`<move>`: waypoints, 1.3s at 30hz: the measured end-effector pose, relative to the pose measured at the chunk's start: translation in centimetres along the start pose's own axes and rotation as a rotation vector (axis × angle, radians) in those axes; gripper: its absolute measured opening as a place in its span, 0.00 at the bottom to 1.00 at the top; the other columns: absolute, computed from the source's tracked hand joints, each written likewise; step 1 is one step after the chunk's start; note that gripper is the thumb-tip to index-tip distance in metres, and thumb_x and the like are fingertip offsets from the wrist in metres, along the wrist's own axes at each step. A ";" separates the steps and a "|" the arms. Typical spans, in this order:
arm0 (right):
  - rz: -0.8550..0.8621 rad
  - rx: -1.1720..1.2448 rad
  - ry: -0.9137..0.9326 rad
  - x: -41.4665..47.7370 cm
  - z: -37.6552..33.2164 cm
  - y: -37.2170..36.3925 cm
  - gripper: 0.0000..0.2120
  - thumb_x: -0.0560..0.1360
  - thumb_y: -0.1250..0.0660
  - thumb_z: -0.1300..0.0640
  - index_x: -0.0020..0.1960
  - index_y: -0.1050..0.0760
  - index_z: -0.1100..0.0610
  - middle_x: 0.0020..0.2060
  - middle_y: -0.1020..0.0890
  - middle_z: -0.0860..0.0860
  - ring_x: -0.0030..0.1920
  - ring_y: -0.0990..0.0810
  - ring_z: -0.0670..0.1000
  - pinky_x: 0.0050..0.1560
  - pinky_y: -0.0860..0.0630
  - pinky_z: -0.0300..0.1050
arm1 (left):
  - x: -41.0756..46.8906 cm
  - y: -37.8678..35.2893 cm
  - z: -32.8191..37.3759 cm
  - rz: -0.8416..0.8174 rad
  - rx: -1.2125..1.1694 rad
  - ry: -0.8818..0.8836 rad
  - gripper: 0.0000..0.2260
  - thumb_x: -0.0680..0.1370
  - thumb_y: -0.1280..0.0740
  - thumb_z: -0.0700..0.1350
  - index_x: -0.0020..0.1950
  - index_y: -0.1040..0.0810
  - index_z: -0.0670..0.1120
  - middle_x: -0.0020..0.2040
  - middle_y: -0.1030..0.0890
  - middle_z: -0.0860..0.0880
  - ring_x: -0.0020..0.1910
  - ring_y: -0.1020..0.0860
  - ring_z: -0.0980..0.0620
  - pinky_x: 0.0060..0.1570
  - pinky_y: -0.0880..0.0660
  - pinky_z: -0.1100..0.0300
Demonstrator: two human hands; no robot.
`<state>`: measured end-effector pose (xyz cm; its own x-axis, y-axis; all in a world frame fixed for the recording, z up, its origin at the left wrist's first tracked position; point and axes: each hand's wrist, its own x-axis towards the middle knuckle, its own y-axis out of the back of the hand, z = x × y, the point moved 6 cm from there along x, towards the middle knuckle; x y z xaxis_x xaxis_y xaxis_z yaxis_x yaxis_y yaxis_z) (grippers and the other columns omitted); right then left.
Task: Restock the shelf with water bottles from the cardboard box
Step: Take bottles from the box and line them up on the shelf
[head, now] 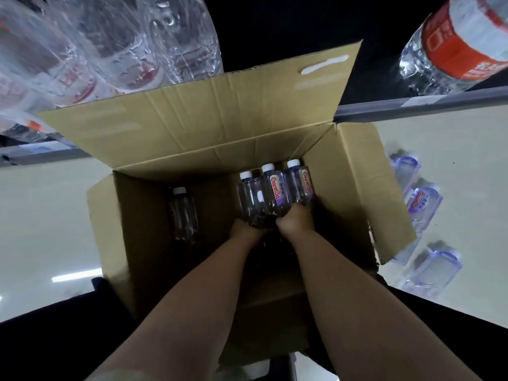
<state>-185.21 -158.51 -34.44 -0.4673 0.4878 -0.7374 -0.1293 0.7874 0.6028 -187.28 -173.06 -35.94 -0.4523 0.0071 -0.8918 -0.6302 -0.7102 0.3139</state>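
Note:
An open cardboard box (154, 221) sits on the floor below me with its flaps spread. Both my arms reach down into it. My left hand (244, 229) and my right hand (297, 221) together grip the bases of three small water bottles (275, 193) with white caps and purple labels, held side by side near the box's far right corner. One more small bottle (182, 215) stands alone at the box's left side. The shelf edge (412, 105) runs behind the box, with large red-labelled bottles on it.
Large clear bottles (110, 42) crowd the shelf at top left, and one large red-labelled bottle (453, 48) stands at top right. Several small bottles (423, 207) lie on the pale floor right of the box. A dark trouser leg borders the box below.

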 end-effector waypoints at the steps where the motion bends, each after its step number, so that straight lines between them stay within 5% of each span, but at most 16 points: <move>1: -0.020 0.000 0.000 0.0 0.0 -0.2 0.25 0.69 0.30 0.59 0.65 0.26 0.60 0.66 0.27 0.63 0.65 0.26 0.60 0.67 0.29 0.49 | 0.3 0.4 -0.6 0.008 -0.011 0.023 0.23 0.70 0.25 0.51 0.62 0.24 0.47 0.58 0.20 0.48 0.53 0.21 0.49 0.45 0.26 0.61; 6: -0.078 -0.034 0.043 -0.7 -0.8 -2.0 0.32 0.64 0.24 0.51 0.63 0.30 0.60 0.61 0.24 0.61 0.62 0.24 0.60 0.62 0.25 0.52 | 0.2 2.3 -3.0 0.129 -0.307 0.090 0.31 0.69 0.23 0.45 0.68 0.30 0.44 0.62 0.22 0.43 0.59 0.22 0.45 0.53 0.26 0.58; 14: -0.146 -0.026 0.006 -0.1 -0.1 -3.3 0.29 0.70 0.28 0.57 0.66 0.36 0.60 0.63 0.26 0.61 0.64 0.26 0.62 0.62 0.27 0.50 | -1.2 3.7 -1.7 0.469 -0.151 0.052 0.39 0.70 0.30 0.41 0.75 0.47 0.51 0.69 0.37 0.40 0.68 0.37 0.39 0.65 0.35 0.48; 18: -0.041 0.068 0.066 0.1 -1.0 -3.5 0.26 0.69 0.29 0.56 0.65 0.31 0.57 0.61 0.26 0.60 0.63 0.27 0.62 0.64 0.27 0.54 | -0.5 4.1 -2.6 0.479 -0.166 0.039 0.43 0.68 0.26 0.47 0.76 0.48 0.50 0.70 0.36 0.40 0.70 0.37 0.39 0.66 0.35 0.48; 20: -0.082 0.061 0.095 0.0 -1.5 -4.0 0.36 0.66 0.26 0.49 0.70 0.35 0.55 0.63 0.28 0.60 0.65 0.29 0.62 0.66 0.29 0.55 | 0.1 3.8 -3.3 0.427 -0.221 0.049 0.45 0.65 0.23 0.49 0.75 0.46 0.48 0.69 0.32 0.39 0.68 0.32 0.39 0.65 0.31 0.48; 23: -0.183 0.053 -0.007 -0.1 -0.4 -5.2 0.49 0.64 0.22 0.46 0.75 0.47 0.57 0.69 0.35 0.61 0.70 0.34 0.63 0.68 0.33 0.55 | 0.6 3.6 -3.8 0.364 -0.264 0.046 0.35 0.67 0.22 0.46 0.69 0.35 0.43 0.63 0.23 0.42 0.60 0.23 0.43 0.53 0.28 0.58; 30: -0.273 0.129 -0.001 0.3 0.1 -4.4 0.30 0.66 0.23 0.61 0.65 0.28 0.60 0.61 0.21 0.55 0.62 0.23 0.57 0.62 0.28 0.44 | 0.9 4.6 -4.3 0.319 -0.370 0.044 0.24 0.69 0.24 0.42 0.63 0.25 0.42 0.58 0.19 0.45 0.56 0.21 0.47 0.51 0.28 0.62; 33: -0.376 0.291 -0.039 -1.0 0.0 -3.7 0.25 0.65 0.22 0.59 0.61 0.23 0.58 0.54 0.17 0.55 0.55 0.19 0.55 0.60 0.23 0.52 | -0.2 5.0 -3.9 0.299 -0.456 0.043 0.22 0.70 0.25 0.40 0.62 0.24 0.43 0.55 0.19 0.44 0.55 0.20 0.45 0.55 0.25 0.57; 36: -0.455 0.369 -0.079 -3.5 -0.6 -1.4 0.20 0.68 0.24 0.56 0.58 0.22 0.57 0.49 0.17 0.52 0.48 0.20 0.50 0.49 0.24 0.44 | -2.6 5.7 -3.2 0.274 -0.536 0.022 0.20 0.67 0.23 0.42 0.58 0.22 0.43 0.53 0.17 0.43 0.49 0.19 0.44 0.53 0.21 0.51; 39: -0.446 0.354 -0.063 -6.2 -0.5 1.4 0.18 0.65 0.23 0.51 0.52 0.21 0.53 0.46 0.18 0.50 0.49 0.22 0.50 0.43 0.31 0.41 | -6.3 7.1 -2.1 0.248 -0.532 -0.016 0.21 0.67 0.24 0.45 0.58 0.23 0.45 0.46 0.19 0.47 0.41 0.20 0.48 0.44 0.23 0.58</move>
<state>-182.90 -160.65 -28.90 -0.3806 0.0918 -0.9202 0.0036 0.9952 0.0979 -187.59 -179.58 -28.78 -0.5583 -0.1968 -0.8060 -0.1028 -0.9476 0.3025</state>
